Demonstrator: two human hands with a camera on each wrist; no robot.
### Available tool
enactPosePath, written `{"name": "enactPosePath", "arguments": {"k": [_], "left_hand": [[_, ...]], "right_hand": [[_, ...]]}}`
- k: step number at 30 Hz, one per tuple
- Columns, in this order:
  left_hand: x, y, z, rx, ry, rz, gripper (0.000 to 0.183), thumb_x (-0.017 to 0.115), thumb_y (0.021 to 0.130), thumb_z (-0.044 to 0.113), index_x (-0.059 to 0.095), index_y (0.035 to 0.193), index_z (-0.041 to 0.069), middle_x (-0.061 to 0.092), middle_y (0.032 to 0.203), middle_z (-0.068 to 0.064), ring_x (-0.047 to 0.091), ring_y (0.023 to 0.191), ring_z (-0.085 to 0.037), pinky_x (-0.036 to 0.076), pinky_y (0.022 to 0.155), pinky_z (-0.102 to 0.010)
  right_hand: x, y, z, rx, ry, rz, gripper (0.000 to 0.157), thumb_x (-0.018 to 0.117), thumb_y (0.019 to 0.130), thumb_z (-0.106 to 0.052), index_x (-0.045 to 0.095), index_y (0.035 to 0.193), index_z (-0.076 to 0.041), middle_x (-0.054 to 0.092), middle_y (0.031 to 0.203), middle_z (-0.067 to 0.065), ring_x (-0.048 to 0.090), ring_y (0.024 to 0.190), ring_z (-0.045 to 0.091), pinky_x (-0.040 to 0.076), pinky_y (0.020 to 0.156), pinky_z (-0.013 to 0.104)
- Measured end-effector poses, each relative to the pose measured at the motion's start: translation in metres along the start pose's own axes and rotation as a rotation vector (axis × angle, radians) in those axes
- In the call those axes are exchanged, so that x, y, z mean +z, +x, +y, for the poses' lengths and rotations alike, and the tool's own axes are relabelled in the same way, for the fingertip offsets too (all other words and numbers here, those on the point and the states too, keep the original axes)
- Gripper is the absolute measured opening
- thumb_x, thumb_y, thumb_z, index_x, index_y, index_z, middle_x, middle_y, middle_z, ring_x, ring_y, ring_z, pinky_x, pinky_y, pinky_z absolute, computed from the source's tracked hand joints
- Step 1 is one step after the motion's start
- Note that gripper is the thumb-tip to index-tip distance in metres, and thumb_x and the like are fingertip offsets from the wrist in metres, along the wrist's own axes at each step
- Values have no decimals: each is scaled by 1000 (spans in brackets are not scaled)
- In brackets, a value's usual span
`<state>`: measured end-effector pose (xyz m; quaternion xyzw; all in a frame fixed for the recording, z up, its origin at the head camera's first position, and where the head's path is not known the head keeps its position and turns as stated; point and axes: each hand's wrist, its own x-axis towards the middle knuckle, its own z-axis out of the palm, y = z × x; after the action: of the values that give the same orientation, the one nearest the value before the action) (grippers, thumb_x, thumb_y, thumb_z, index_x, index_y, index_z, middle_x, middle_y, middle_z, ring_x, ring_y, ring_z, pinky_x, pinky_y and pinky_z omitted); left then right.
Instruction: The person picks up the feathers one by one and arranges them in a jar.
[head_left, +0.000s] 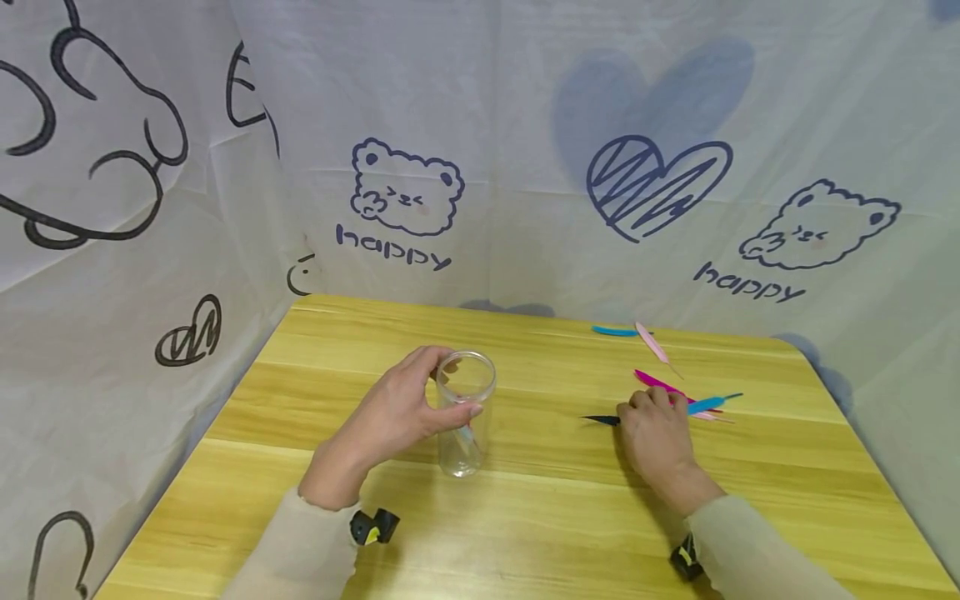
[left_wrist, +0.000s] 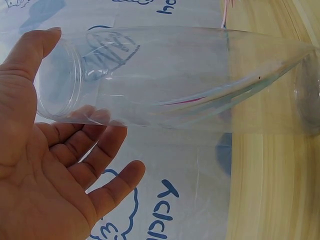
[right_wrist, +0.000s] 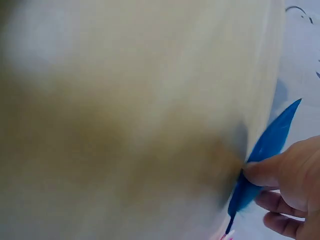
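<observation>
On the desk (head_left: pixel 540 517), a clear, smooth jar (head_left: pixel 463 458) stands with its long axis upright, mouth up, thin feathers (left_wrist: pixel 240 95) slanting inside. The left hand (head_left: pixel 397 410) grips its rim between thumb and fingers. Just beside loose feathers (head_left: pixel 705 405), the right hand's (head_left: pixel 658 429) fingers pinch a slim dark blue feather (right_wrist: pixel 272 140), tip leftward, toward the jar.

Laid out about the worktop (head_left: pixel 540 517) with a jar (head_left: pixel 465 446) left of centre in the left fingers (left_wrist: pixel 107 145), a feather (right_wrist: pixel 272 135) well rightward in the right fingers (right_wrist: pixel 282 204), clustered feathers (head_left: pixel 707 405) just behind and right of those, a crossed pair of feathers (head_left: pixel 613 332) nearer the back edge, and a drape (head_left: pixel 525 250) behind.
</observation>
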<state>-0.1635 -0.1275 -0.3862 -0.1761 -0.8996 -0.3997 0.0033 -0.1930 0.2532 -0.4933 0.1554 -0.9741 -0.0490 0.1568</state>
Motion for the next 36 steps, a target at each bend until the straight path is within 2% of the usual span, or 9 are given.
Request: {"name": "enactPosePath", "arguments": {"k": [7, 14, 19, 21, 25, 30, 33, 36], "left_hand": [[0, 0, 0, 2, 2, 1, 70, 83, 87, 56, 56, 141, 21, 62, 122, 3, 59, 115, -22, 55, 95, -46], [0, 1, 0, 0, 6, 1, 69, 83, 87, 55, 56, 141, 21, 62, 122, 2, 59, 114, -23, 56, 93, -45], [0, 1, 0, -7, 7, -2, 72, 83, 86, 57, 56, 142, 21, 62, 123, 2, 60, 115, -23, 56, 93, -46], [0, 1, -1, -10, 8, -4, 72, 82, 86, 58, 56, 143, 21, 62, 123, 2, 60, 115, -23, 56, 93, -46], [1, 2, 0, -11, 12, -5, 73, 82, 86, 59, 56, 142, 21, 62, 124, 2, 60, 114, -23, 56, 93, -46], [1, 2, 1, -10, 17, -6, 73, 82, 86, 59, 56, 142, 20, 62, 123, 2, 60, 114, -23, 56, 93, -45], [1, 2, 1, -9, 21, -7, 72, 82, 86, 58, 56, 141, 20, 62, 123, 1, 60, 113, -23, 56, 93, -45], [1, 2, 2, -9, 24, -8, 72, 82, 86, 58, 56, 141, 19, 62, 124, 1, 60, 113, -23, 56, 94, -46]], "right_hand": [[-1, -2, 9, 5, 47, 17, 16, 63, 94, 3, 73, 84, -5, 69, 96, 12, 57, 102, 39, 42, 94, 64], [5, -2, 11, -26, 32, 68, 16, 61, 95, 4, 73, 86, -2, 68, 96, 13, 56, 104, 39, 41, 99, 66], [8, -1, 11, -46, -10, 88, 9, 69, 94, -4, 70, 86, 0, 66, 93, 13, 56, 104, 40, 42, 98, 64], [8, 0, 11, -54, -16, 107, 14, 74, 92, -10, 68, 85, 0, 65, 93, 13, 56, 104, 39, 42, 97, 63], [5, 3, 12, -83, -1, 195, 23, 78, 89, -18, 64, 83, 0, 65, 94, 14, 55, 103, 39, 41, 95, 62], [-5, 10, 11, -154, -25, 349, 23, 76, 89, -18, 65, 84, 1, 66, 93, 15, 57, 101, 40, 44, 94, 63], [-14, 16, 8, -182, -44, 410, 23, 74, 91, -21, 66, 87, 1, 67, 94, 15, 57, 99, 40, 46, 93, 63], [-25, 23, 3, -198, -7, 456, 22, 72, 93, -20, 65, 87, 0, 67, 94, 16, 56, 96, 42, 45, 90, 64]]}}
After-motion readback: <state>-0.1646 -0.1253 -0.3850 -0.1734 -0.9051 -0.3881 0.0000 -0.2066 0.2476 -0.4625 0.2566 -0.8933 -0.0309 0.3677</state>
